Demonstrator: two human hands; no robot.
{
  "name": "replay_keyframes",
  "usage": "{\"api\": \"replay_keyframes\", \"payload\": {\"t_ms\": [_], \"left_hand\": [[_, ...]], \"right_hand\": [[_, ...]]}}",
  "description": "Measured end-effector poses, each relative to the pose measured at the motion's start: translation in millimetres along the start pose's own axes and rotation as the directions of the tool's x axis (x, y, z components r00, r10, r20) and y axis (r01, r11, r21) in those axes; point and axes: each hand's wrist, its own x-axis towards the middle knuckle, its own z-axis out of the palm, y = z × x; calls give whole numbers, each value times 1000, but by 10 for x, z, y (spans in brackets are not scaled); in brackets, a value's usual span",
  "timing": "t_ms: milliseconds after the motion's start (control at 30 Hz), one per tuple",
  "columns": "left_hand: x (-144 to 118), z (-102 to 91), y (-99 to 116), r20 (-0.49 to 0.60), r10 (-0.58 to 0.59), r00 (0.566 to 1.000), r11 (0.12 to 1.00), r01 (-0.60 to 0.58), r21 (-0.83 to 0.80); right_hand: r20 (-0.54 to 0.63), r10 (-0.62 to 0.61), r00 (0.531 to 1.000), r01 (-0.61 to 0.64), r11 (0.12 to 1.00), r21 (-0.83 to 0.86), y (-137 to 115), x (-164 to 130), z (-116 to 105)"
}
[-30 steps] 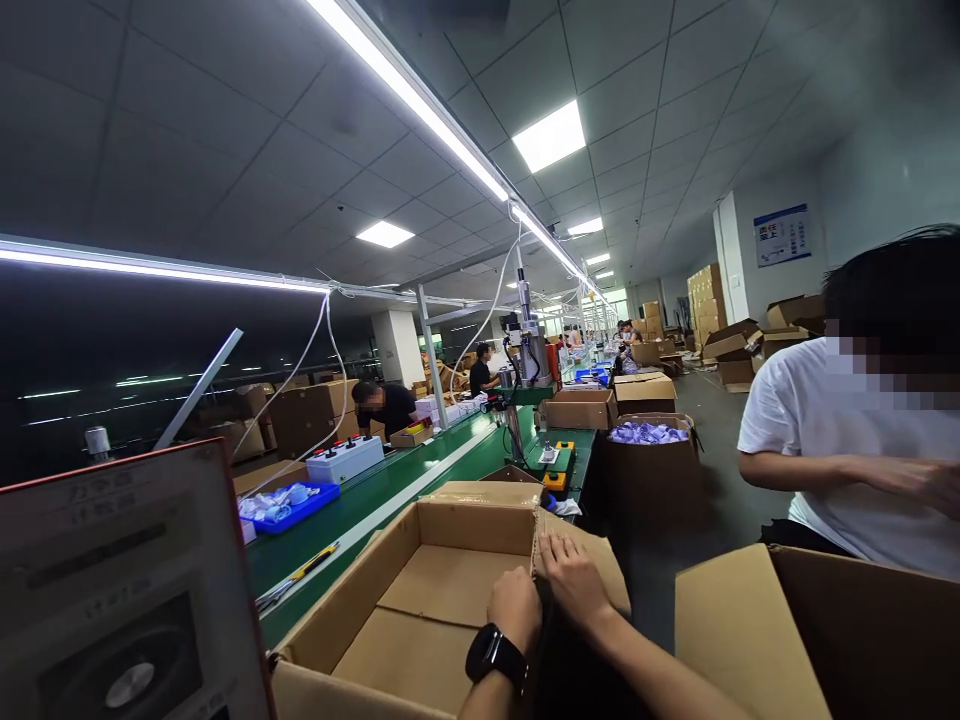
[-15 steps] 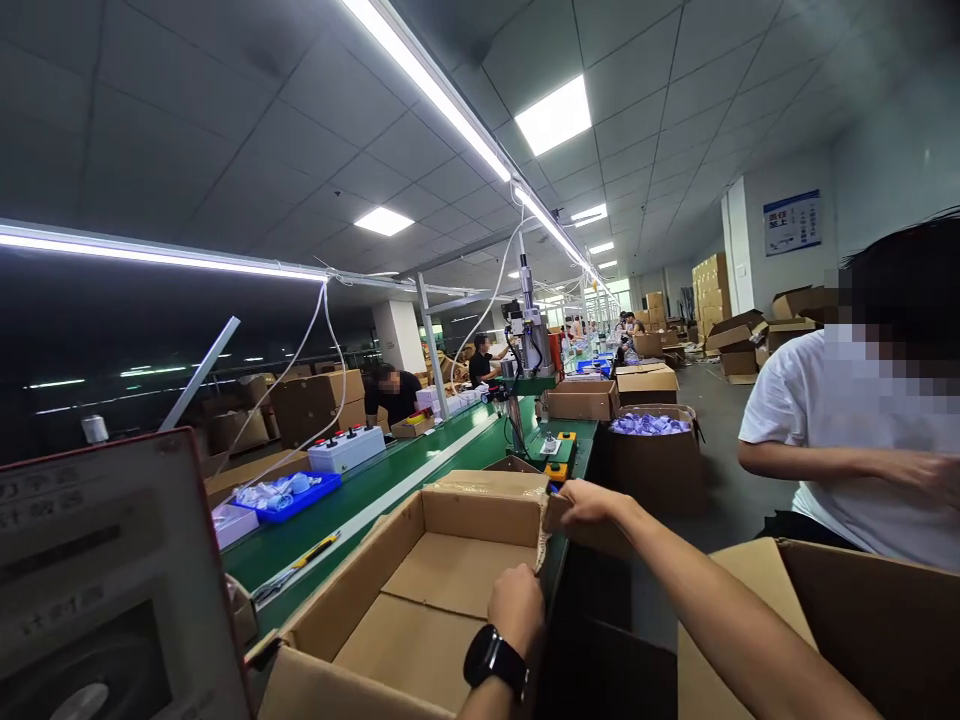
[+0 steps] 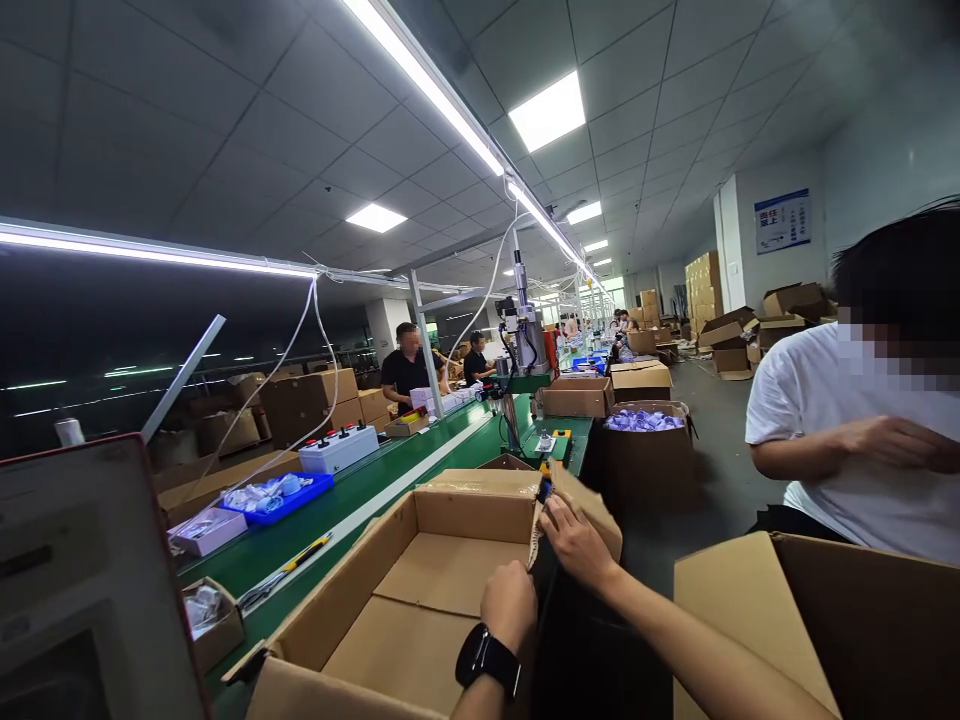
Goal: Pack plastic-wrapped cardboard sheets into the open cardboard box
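A large open cardboard box (image 3: pixel 420 610) stands in front of me on the green conveyor line, its inside bare. My left hand (image 3: pixel 510 603), with a black watch on the wrist, is closed over the top edge of the box's right wall. My right hand (image 3: pixel 571 540) lies just beyond it, fingers curled on the box's right flap (image 3: pixel 596 505), which is folded outward and down. A torn strip of tape hangs at the box corner between the two hands.
A second open carton (image 3: pixel 750 620) stands at my right, with a co-worker in a white shirt (image 3: pixel 847 450) behind it. The green belt (image 3: pixel 360 500) carries a blue tray (image 3: pixel 274 495), a white button box (image 3: pixel 337 447) and a yellow tool (image 3: pixel 304 552). A framed sign (image 3: pixel 82 580) blocks the near left.
My right hand swung the flap outward, then came back against it near the box corner. My left hand stayed on the wall. A person in black at the belt stood upright.
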Motion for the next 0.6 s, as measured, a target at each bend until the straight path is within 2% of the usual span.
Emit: {"api": "replay_keyframes", "payload": {"t_ms": [100,200,333,400,467,600], "left_hand": [[-9,-2,9,-1,-5,1000,1000,5,4],[-6,9,13,6,-5,1000,1000,5,0],[-9,29,27,10,-6,1000,1000,6,-1],[-17,32,41,14,-9,1000,1000,9,0],[-28,27,51,19,-10,1000,1000,10,1],[-60,4,58,23,-19,1000,1000,19,-3]], "right_hand": [[-65,87,994,-88,996,-11,-59,-148,262],[-97,204,974,-205,979,-4,-198,-176,401],[-115,425,898,-430,903,-21,-412,-119,430],[-110,497,861,-503,864,-35,-454,-38,412],[-82,499,863,-503,864,-38,-445,73,383],[49,393,918,-392,919,-31,-342,272,302]]}}
